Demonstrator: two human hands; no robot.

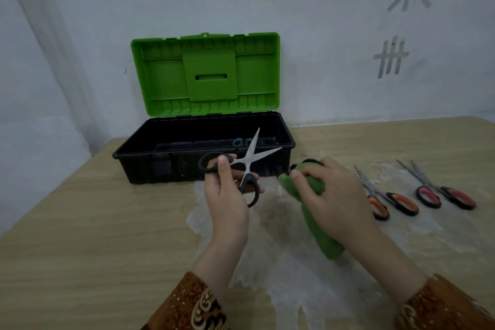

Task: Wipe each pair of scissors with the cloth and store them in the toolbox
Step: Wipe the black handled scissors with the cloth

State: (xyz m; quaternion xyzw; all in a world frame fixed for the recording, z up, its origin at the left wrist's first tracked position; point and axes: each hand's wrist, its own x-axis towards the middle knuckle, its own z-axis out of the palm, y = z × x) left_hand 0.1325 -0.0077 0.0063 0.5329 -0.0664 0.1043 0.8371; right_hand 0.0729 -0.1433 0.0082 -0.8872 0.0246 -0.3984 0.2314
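My left hand [227, 195] grips the black-handled scissors [250, 161] by their handles, blades spread wide and pointing up-right in front of the toolbox. My right hand [332, 195] holds the green cloth [321, 238] bunched up, just right of the scissors and apart from the blades. The toolbox [150, 154] is black with a green lid [206, 75] standing open against the wall. Blue-handled scissors [241, 141] lie inside it, mostly hidden. On the table to the right lie orange-handled scissors [388, 201] and red-handled scissors [444, 195].
A wooden table [93, 236] runs to the wall, with a worn whitish patch [267, 222] under my hands. Tape marks [391, 59] are stuck on the wall at right. The table's left edge falls away near the toolbox.
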